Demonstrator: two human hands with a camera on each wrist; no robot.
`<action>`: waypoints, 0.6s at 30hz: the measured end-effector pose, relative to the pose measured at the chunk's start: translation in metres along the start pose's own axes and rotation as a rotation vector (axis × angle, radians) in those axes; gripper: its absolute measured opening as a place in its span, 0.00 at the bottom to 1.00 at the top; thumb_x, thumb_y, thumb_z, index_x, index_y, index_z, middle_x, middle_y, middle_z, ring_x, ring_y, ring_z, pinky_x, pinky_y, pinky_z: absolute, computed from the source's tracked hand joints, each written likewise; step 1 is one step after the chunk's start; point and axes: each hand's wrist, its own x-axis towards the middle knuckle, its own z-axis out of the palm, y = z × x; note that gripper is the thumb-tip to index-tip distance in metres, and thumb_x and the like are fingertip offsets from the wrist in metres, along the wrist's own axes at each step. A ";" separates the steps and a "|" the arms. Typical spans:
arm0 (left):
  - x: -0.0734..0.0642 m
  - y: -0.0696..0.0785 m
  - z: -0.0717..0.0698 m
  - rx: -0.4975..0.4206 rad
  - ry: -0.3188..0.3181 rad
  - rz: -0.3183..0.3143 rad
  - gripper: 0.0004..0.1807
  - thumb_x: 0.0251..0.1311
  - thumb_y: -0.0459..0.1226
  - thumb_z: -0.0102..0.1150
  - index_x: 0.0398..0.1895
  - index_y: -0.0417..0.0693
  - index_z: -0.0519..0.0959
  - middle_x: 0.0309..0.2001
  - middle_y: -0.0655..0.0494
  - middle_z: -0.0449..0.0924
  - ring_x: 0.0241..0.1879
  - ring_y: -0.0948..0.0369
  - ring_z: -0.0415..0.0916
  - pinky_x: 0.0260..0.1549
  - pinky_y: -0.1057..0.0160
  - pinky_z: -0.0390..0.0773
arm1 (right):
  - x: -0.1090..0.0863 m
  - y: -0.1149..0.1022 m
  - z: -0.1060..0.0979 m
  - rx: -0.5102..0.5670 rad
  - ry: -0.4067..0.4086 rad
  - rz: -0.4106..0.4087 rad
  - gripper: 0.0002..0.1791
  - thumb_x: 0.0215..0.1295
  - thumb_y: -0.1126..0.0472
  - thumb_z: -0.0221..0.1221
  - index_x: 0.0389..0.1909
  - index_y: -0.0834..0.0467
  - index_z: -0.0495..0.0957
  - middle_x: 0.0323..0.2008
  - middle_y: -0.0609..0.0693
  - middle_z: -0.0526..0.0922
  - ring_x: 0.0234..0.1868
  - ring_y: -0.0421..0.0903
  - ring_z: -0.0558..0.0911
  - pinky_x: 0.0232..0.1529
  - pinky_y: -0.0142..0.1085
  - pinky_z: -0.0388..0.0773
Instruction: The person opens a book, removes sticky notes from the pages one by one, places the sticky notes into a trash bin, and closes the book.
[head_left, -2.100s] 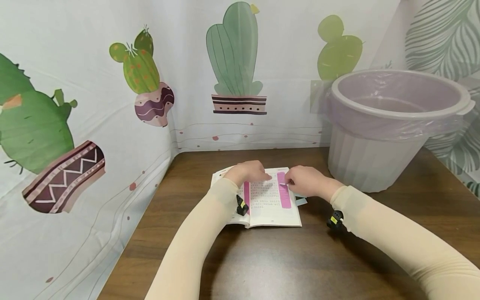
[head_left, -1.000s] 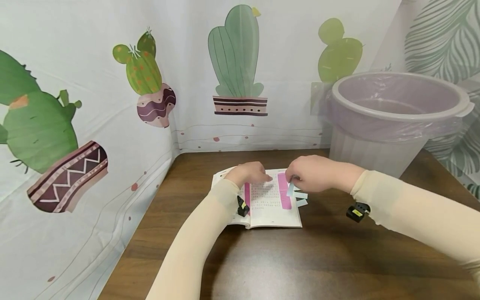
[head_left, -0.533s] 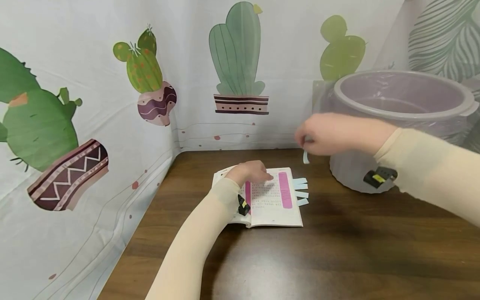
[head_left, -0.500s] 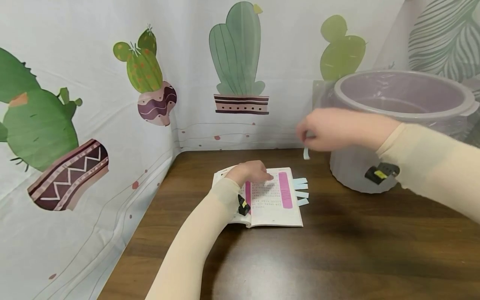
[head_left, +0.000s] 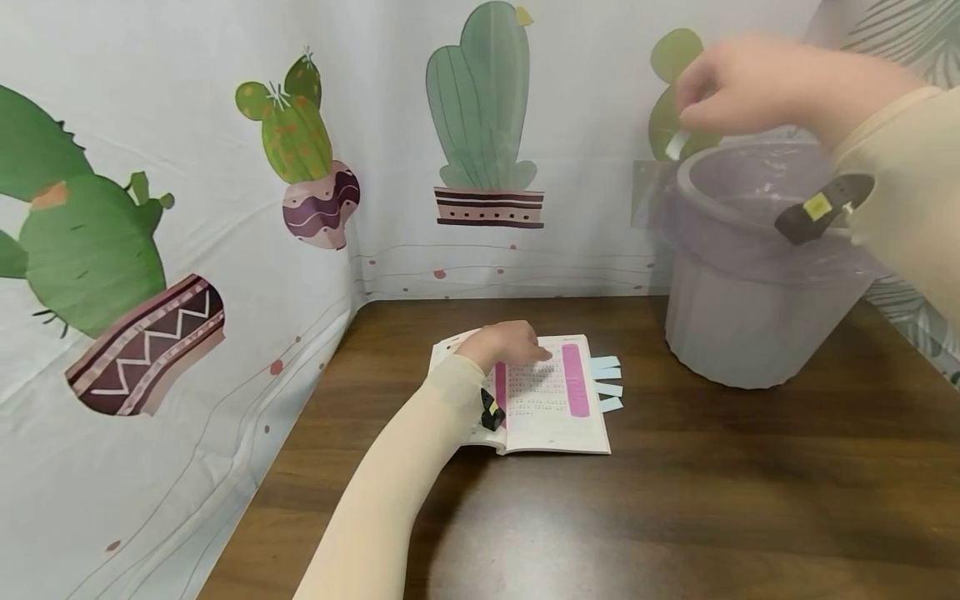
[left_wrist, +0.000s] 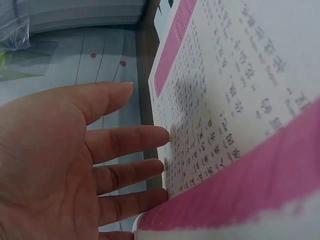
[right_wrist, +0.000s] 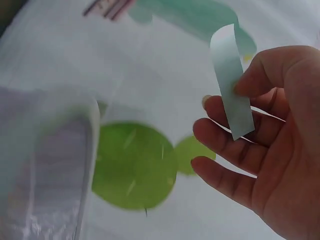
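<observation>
An open book with pink bands and printed text lies on the wooden table. My left hand rests on its upper pages; in the left wrist view the fingers are nearly straight, with fingertips at the paper. Several pale blue paper strips stick out from the book's right edge. High on the right, my right hand pinches another pale blue strip between thumb and forefinger, the other fingers loosely bent. That hand is up near the rim of a lined trash bin, its forearm overlapping the bin in the head view.
The trash bin stands at the table's back right, with a translucent purple liner folded over its rim. Behind the table hangs a white cloth printed with cacti. A small black camera sits on each wrist.
My right hand has drawn a blue strip away from the book's right edge and carried it up and right, to the bin's rim. The left hand has stayed on the pages.
</observation>
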 end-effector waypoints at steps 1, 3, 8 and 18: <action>0.000 0.000 0.000 -0.002 -0.001 0.001 0.30 0.70 0.58 0.53 0.63 0.48 0.81 0.60 0.53 0.83 0.51 0.58 0.77 0.62 0.50 0.77 | 0.001 0.007 -0.003 0.001 -0.001 0.027 0.13 0.69 0.60 0.52 0.34 0.59 0.84 0.41 0.57 0.87 0.37 0.50 0.75 0.35 0.40 0.72; 0.000 -0.001 0.001 -0.005 -0.002 0.000 0.30 0.70 0.58 0.53 0.63 0.48 0.81 0.58 0.53 0.84 0.50 0.58 0.77 0.62 0.51 0.77 | 0.004 0.023 -0.008 -0.011 -0.002 0.077 0.14 0.69 0.58 0.52 0.35 0.58 0.85 0.38 0.55 0.86 0.37 0.49 0.74 0.34 0.39 0.71; 0.001 -0.001 0.002 -0.001 0.004 0.003 0.28 0.70 0.57 0.54 0.61 0.48 0.83 0.53 0.55 0.84 0.47 0.59 0.77 0.59 0.52 0.78 | 0.008 0.059 -0.015 0.027 -0.013 0.199 0.13 0.68 0.56 0.54 0.36 0.56 0.86 0.30 0.43 0.83 0.33 0.43 0.72 0.32 0.38 0.69; 0.006 0.000 0.004 -0.010 -0.013 -0.013 0.30 0.70 0.60 0.53 0.63 0.50 0.81 0.54 0.57 0.84 0.48 0.59 0.77 0.59 0.52 0.77 | -0.013 0.112 -0.007 0.315 -0.065 0.339 0.23 0.70 0.57 0.51 0.52 0.72 0.81 0.26 0.37 0.86 0.25 0.30 0.80 0.27 0.29 0.80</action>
